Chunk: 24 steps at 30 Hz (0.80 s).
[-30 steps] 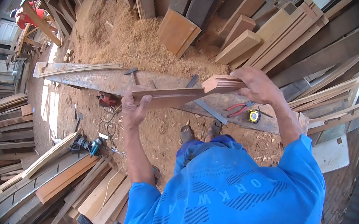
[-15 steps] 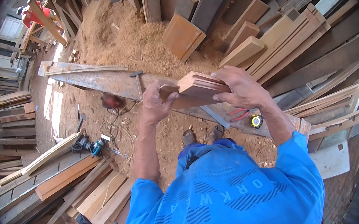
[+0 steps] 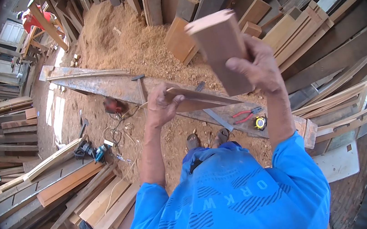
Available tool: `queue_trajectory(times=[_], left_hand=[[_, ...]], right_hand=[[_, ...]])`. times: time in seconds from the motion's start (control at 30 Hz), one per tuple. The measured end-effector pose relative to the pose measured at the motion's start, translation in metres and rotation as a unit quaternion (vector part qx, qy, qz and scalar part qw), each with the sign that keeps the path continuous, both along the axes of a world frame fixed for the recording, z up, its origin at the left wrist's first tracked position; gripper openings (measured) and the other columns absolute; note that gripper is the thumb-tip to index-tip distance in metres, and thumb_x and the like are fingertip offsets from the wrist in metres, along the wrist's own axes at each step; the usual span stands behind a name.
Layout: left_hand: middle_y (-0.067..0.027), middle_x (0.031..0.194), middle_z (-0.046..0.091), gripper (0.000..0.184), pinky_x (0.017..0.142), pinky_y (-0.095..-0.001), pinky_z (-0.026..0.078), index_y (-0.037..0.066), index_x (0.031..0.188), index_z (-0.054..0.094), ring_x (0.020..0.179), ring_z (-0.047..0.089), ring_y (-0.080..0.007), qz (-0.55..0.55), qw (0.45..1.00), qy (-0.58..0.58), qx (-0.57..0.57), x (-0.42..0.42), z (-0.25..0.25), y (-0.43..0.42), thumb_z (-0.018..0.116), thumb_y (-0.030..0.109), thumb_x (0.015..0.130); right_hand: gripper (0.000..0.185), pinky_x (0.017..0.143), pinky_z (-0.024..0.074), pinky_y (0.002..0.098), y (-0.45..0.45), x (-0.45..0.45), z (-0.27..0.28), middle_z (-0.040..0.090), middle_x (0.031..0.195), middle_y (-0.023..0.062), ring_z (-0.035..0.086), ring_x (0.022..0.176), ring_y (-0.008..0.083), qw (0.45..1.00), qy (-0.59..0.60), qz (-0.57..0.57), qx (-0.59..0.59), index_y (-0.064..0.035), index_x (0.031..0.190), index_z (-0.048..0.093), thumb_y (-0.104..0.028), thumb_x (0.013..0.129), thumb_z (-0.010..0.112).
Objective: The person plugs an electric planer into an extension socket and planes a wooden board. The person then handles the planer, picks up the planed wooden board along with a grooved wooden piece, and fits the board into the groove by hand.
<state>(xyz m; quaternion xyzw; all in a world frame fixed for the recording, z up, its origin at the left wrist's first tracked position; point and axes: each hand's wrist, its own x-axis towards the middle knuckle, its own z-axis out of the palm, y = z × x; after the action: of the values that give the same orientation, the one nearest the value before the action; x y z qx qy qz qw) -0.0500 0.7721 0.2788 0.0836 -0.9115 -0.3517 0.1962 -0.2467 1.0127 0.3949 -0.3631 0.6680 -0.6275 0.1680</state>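
My right hand (image 3: 258, 66) grips a thick wooden block (image 3: 221, 52), its profiled end raised towards the top of the view. A thin wooden board (image 3: 204, 97) is pinched in my left hand (image 3: 160, 106), lying nearly level over the bench plank (image 3: 102, 86). Block and board are apart. Below the board, a metal blade (image 3: 219, 118) lies slanting on the plank. Red-handled pliers (image 3: 244, 115) and a yellow tape measure (image 3: 260, 123) rest to its right. A hammer (image 3: 140, 86) lies just beyond my left hand.
A blurred red power tool (image 3: 112, 105) sits left of the plank. Farther left, a teal power tool (image 3: 100, 152) rests by stacked boards (image 3: 70, 182), with a cord on the ground. Sawdust (image 3: 115, 40) is heaped ahead. Timber (image 3: 297, 32) leans at right. A person in red (image 3: 43, 19) is far left.
My right hand has lifted the block up and away from the thin board and tilted it upright. My left hand stays almost in place with the board, which now shows more fully.
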Motion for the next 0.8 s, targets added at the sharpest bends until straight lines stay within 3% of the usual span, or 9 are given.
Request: queue_trajectory(times=[0.03, 0.13, 0.27, 0.33, 0.4, 0.47, 0.63, 0.7, 0.8], left_hand=[[-0.0101, 0.101, 0.072, 0.034, 0.083, -0.0353, 0.055, 0.005, 0.106, 0.066, 0.091, 0.069, -0.0239, 0.003, 1.000, 0.014, 0.026, 0.004, -0.003, -0.004, 0.082, 0.030, 0.090], [-0.0102, 0.097, 0.073, 0.029, 0.084, -0.0384, 0.054, 0.008, 0.104, 0.067, 0.093, 0.070, -0.0262, 0.029, 0.989, 0.060, 0.129, 0.018, -0.012, -0.016, 0.083, 0.026, 0.088], [-0.0103, 0.101, 0.074, 0.031, 0.085, -0.0326, 0.054, 0.005, 0.106, 0.066, 0.094, 0.070, -0.0195, 0.059, 0.981, 0.068, 0.174, 0.037, -0.016, -0.025, 0.083, 0.025, 0.090], [-0.0099, 0.102, 0.074, 0.033, 0.085, -0.0310, 0.054, 0.003, 0.106, 0.065, 0.093, 0.070, -0.0182, 0.076, 0.971, 0.090, 0.210, 0.043, -0.026, -0.026, 0.083, 0.024, 0.089], [-0.0086, 0.101, 0.074, 0.034, 0.086, -0.0306, 0.055, 0.002, 0.106, 0.065, 0.093, 0.070, -0.0170, 0.077, 0.970, 0.110, 0.202, 0.045, -0.017, -0.020, 0.085, 0.022, 0.087], [-0.0075, 0.101, 0.073, 0.036, 0.085, -0.0300, 0.055, 0.002, 0.106, 0.065, 0.093, 0.069, -0.0158, 0.091, 0.972, 0.102, 0.191, 0.048, -0.011, -0.015, 0.087, 0.019, 0.085], [-0.0053, 0.104, 0.073, 0.042, 0.086, -0.0292, 0.055, 0.002, 0.115, 0.065, 0.094, 0.068, -0.0134, 0.132, 0.957, 0.060, 0.250, 0.084, -0.041, -0.028, 0.089, 0.010, 0.082], [-0.0043, 0.104, 0.073, 0.042, 0.086, -0.0291, 0.055, 0.003, 0.119, 0.065, 0.094, 0.068, -0.0135, 0.189, 0.931, 0.117, 0.288, 0.095, -0.050, -0.028, 0.087, 0.008, 0.084], [-0.0052, 0.111, 0.072, 0.042, 0.090, -0.0307, 0.055, 0.004, 0.126, 0.063, 0.098, 0.068, -0.0156, 0.248, 0.863, 0.225, 0.378, 0.129, -0.072, -0.044, 0.083, 0.009, 0.088]], right_hand=[[0.053, 0.088, 0.0539, 0.0357, 0.008, -0.006, -0.005, 0.073, 0.109, 0.0127, 0.068, 0.098, 0.0199, 1.000, -0.012, -0.023, -0.011, 0.0035, 0.127, 0.065, -0.026, 0.086, 0.081], [0.050, 0.086, 0.0541, 0.0343, 0.028, -0.036, -0.044, 0.072, 0.108, 0.0100, 0.067, 0.097, 0.0171, 0.995, -0.056, -0.079, -0.020, 0.0032, 0.123, 0.066, -0.029, 0.088, 0.081], [0.043, 0.078, 0.0549, 0.0335, 0.051, -0.061, -0.161, 0.073, 0.099, 0.0080, 0.066, 0.087, 0.0146, 0.973, -0.122, -0.160, 0.112, 0.0048, 0.114, 0.068, -0.027, 0.088, 0.081], [0.038, 0.072, 0.0548, 0.0339, 0.062, -0.066, -0.255, 0.072, 0.095, 0.0074, 0.065, 0.081, 0.0138, 0.960, -0.121, -0.175, 0.181, 0.0049, 0.113, 0.068, -0.023, 0.089, 0.079], [0.035, 0.071, 0.0551, 0.0329, 0.063, -0.039, -0.295, 0.071, 0.096, 0.0043, 0.065, 0.080, 0.0122, 0.931, -0.291, -0.177, 0.130, 0.0006, 0.115, 0.069, -0.019, 0.088, 0.080], [0.034, 0.071, 0.0548, 0.0328, 0.064, -0.020, -0.331, 0.072, 0.096, 0.0041, 0.065, 0.079, 0.0124, 0.909, -0.354, -0.168, 0.143, 0.0005, 0.113, 0.069, -0.019, 0.088, 0.081], [0.033, 0.072, 0.0550, 0.0321, 0.059, 0.016, -0.349, 0.072, 0.096, 0.0047, 0.066, 0.080, 0.0137, 0.887, -0.413, -0.125, 0.162, 0.0013, 0.113, 0.068, -0.018, 0.089, 0.080], [0.035, 0.070, 0.0542, 0.0315, 0.051, 0.018, -0.348, 0.072, 0.098, 0.0065, 0.065, 0.080, 0.0139, 0.897, -0.383, -0.098, 0.198, 0.0030, 0.117, 0.067, -0.017, 0.090, 0.078], [0.039, 0.076, 0.0555, 0.0323, 0.038, 0.024, -0.328, 0.072, 0.104, 0.0069, 0.067, 0.088, 0.0141, 0.901, -0.417, -0.060, 0.103, 0.0019, 0.122, 0.065, -0.018, 0.091, 0.078]])
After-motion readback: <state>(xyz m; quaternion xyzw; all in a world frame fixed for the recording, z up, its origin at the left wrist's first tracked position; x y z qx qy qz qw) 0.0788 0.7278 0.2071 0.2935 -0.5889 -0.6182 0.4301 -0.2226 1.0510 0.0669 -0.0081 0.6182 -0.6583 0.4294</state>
